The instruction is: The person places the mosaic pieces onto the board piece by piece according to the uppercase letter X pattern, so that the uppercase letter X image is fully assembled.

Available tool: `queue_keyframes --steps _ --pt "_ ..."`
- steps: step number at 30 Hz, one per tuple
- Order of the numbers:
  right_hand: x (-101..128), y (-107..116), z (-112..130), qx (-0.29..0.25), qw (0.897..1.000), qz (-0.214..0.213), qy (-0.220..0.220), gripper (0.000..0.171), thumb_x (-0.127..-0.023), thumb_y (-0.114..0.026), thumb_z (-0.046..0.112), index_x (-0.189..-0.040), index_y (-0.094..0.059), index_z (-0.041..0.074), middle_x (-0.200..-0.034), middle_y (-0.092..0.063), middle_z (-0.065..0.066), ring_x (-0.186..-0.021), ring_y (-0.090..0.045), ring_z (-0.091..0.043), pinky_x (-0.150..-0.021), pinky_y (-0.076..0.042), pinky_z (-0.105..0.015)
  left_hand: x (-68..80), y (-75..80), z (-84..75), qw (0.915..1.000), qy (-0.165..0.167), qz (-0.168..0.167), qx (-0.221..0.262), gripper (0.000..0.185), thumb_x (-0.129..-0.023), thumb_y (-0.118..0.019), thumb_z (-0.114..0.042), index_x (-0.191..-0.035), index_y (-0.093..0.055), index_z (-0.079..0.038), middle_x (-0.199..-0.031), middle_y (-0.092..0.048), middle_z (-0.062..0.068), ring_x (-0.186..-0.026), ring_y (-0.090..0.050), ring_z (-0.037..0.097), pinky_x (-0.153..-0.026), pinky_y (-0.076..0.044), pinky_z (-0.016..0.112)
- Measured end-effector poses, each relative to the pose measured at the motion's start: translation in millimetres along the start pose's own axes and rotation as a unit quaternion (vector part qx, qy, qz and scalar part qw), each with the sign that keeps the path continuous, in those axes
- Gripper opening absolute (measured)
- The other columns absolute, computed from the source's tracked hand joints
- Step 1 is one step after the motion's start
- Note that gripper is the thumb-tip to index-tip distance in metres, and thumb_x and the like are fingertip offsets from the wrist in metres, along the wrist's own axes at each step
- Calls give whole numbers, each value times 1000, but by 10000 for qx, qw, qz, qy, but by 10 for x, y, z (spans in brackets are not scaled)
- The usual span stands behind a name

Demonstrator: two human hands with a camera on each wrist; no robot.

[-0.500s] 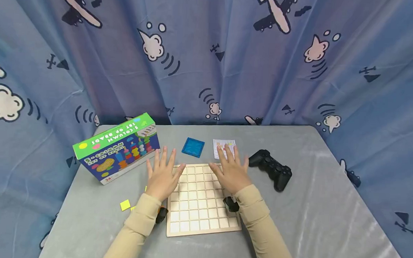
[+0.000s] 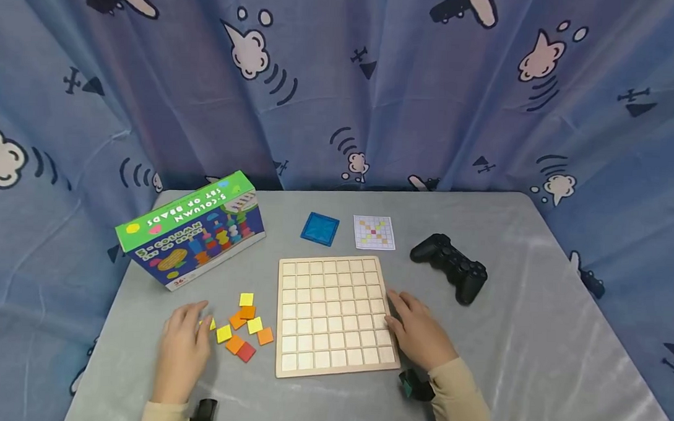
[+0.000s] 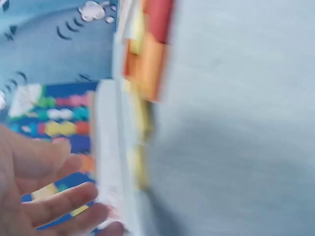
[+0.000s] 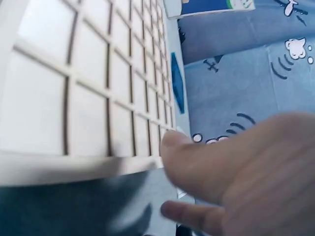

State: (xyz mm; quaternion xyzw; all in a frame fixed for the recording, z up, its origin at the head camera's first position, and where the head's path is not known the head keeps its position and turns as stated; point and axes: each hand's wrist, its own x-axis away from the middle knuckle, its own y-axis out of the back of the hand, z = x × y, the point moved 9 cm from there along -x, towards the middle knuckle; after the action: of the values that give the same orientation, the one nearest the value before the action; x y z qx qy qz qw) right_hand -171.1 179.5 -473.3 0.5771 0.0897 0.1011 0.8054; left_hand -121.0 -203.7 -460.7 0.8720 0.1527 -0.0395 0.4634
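Observation:
A wooden grid board (image 2: 337,374) lies flat on the grey table. My right hand (image 2: 422,334) is at its right edge, thumb and fingertips right at the rim, holding nothing. My left hand (image 2: 182,347) hovers at the left of a loose group of small square tiles, its fingers relaxed and nothing in them. Among the tiles are a red tile (image 2: 246,352), an orange tile (image 2: 265,336) and a yellow tile (image 2: 246,299). Another yellow tile (image 2: 213,324) is partly hidden behind my left fingers. The left wrist view is blurred.
A box of bead toys (image 2: 196,243) stands at the back left. Behind the board lie a blue square tray (image 2: 319,228) and a printed grid card (image 2: 374,232). A black game controller (image 2: 449,267) lies at the right. A patterned curtain (image 2: 318,98) hangs behind the table.
Both hands have drawn apart from above the board: the left toward the tiles, the right to the board's right edge. The tiles and the card now show uncovered.

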Motion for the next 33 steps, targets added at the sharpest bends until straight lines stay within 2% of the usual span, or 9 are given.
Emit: queue_keyframes --steps 3,7,11,16,24,29,33 --pt "18 -11 19 263 9994 -111 209 50 -92 -65 21 -139 -50 10 -132 -52 -24 -116 -52 -44 -88 -47 -55 60 -46 161 9993 337 114 59 26 -91 -59 -1 -116 -61 5 -114 -56 25 -107 -48 42 -92 -36 53" --pt "35 -72 -3 496 9982 -116 307 49 -91 -66 20 -137 -52 11 -132 -51 -22 -113 -51 -43 -83 -48 -55 97 -127 285 9974 626 341 124 27 -91 -59 -2 -117 -62 5 -117 -56 24 -110 -47 42 -95 -33 52" --pt "50 -123 -75 361 9990 -39 279 48 -93 -63 18 -138 -50 13 -135 -48 -21 -115 -47 -44 -86 -45 -57 97 -177 354 9948 846 510 256 31 -92 -59 -6 -121 -60 5 -120 -53 23 -114 -43 40 -96 -31 51" --pt "44 -157 -162 3 9995 48 309 49 -94 -61 21 -141 -48 16 -138 -45 -19 -119 -44 -46 -89 -42 -60 93 -212 437 9915 1095 626 331 34 -88 -66 -6 -121 -62 2 -120 -50 20 -113 -40 38 -93 -31 51" --pt "15 -210 -313 -392 9988 175 243 48 -95 -60 30 -140 -50 16 -141 -42 -16 -121 -40 -44 -92 -39 -59 86 -212 486 9914 1229 266 359 31 -80 -74 0 -109 -66 1 -114 -52 19 -105 -44 35 -88 -33 47" --pt "8 -220 -357 -663 9973 181 240 50 -93 -62 33 -140 -49 20 -142 -41 -14 -121 -38 -40 -91 -40 -58 83 -166 522 9898 1388 -2 320 28 -78 -76 -2 -103 -65 -1 -104 -61 16 -93 -53 30 -83 -39 43" --pt "6 -221 -354 -795 9960 232 347 54 -93 -62 33 -143 -45 21 -148 -35 -13 -127 -32 -42 -93 -33 -63 85 -96 522 9854 1638 -158 439 22 -80 -76 -7 -99 -67 -4 -93 -67 13 -81 -62 24 -71 -45 33"
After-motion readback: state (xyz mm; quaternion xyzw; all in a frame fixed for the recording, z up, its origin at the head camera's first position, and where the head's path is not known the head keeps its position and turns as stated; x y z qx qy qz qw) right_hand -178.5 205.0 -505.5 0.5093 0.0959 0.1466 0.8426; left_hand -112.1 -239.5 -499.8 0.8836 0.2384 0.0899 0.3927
